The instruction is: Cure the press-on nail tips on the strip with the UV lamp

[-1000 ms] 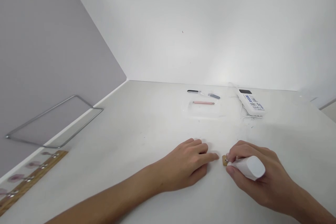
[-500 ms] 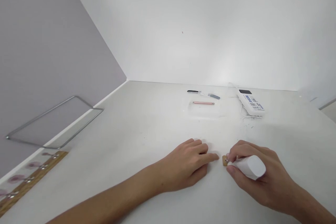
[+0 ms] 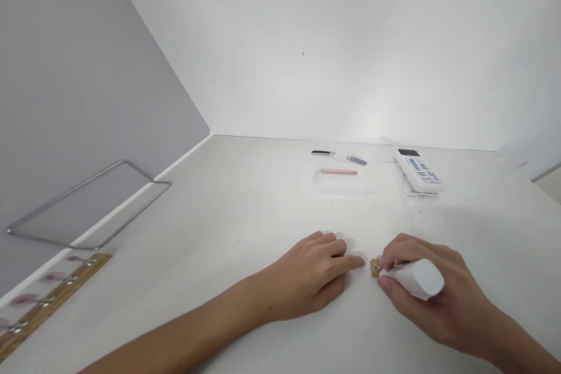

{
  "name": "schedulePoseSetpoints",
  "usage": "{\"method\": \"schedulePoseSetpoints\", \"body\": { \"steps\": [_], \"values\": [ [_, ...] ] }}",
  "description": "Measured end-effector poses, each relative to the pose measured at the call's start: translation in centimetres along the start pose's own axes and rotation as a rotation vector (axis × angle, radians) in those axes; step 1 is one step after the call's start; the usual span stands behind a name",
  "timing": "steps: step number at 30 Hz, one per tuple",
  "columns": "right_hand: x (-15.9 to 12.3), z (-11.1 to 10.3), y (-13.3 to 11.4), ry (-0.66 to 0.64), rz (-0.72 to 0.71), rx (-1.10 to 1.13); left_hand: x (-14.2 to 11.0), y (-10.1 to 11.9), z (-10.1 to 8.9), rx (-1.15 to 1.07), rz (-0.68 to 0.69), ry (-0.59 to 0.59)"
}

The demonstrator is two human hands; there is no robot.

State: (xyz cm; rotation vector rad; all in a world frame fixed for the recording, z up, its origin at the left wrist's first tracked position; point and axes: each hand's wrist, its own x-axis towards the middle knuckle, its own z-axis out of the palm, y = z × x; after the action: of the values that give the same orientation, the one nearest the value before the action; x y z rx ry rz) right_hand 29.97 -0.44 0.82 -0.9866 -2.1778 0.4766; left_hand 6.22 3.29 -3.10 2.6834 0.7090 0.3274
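Observation:
A white, rounded-square-ended object (image 3: 424, 279), whose exact kind I cannot make out, is gripped in my right hand (image 3: 456, 304). Its near end points up toward me, while the fingers hide most of its front. At my right fingertips, a small tan wooden block (image 3: 374, 268) with a shiny metal spot stands on the white tabletop (image 3: 245, 210). My left hand (image 3: 322, 272) rests flat on the table, empty, its index finger stretched toward the block and its tip just short of it. The other left fingers are slightly bent.
Farther back lie a pink pen (image 3: 339, 172), a black-handled tool (image 3: 322, 153) and a grey-ended tool (image 3: 357, 160). A white device with a dark screen (image 3: 418, 169) and a cable sits at back right. On the left are a metal wire frame (image 3: 131, 219) and a wooden strip (image 3: 56, 304) holding several pinkish pieces.
Both hands keep almost the same place, and the white object stays in my right hand. The whole view has shifted very slightly.

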Motion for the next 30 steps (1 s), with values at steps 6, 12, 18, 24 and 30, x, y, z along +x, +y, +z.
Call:
{"method": "schedulePoseSetpoints", "body": {
  "steps": [6,12,18,24,30],
  "values": [
    [-0.02,0.02,0.15,-0.003,-0.008,0.009,0.17,0.05,0.01,0.002,-0.003,-0.004],
    [-0.04,0.07,0.09,-0.012,0.002,0.017,0.10,0.07,-0.06,0.003,0.001,0.002],
    [-0.14,0.06,0.10,-0.015,0.001,-0.001,0.08,0.04,-0.09,0.001,-0.007,-0.015],
    [-0.18,-0.06,0.09,-0.033,-0.007,-0.018,0.13,0.03,0.04,0.001,-0.009,-0.015],
    [-0.02,0.05,0.10,-0.041,-0.008,-0.036,0.16,0.20,-0.16,-0.010,-0.012,-0.020]
  ]
}}
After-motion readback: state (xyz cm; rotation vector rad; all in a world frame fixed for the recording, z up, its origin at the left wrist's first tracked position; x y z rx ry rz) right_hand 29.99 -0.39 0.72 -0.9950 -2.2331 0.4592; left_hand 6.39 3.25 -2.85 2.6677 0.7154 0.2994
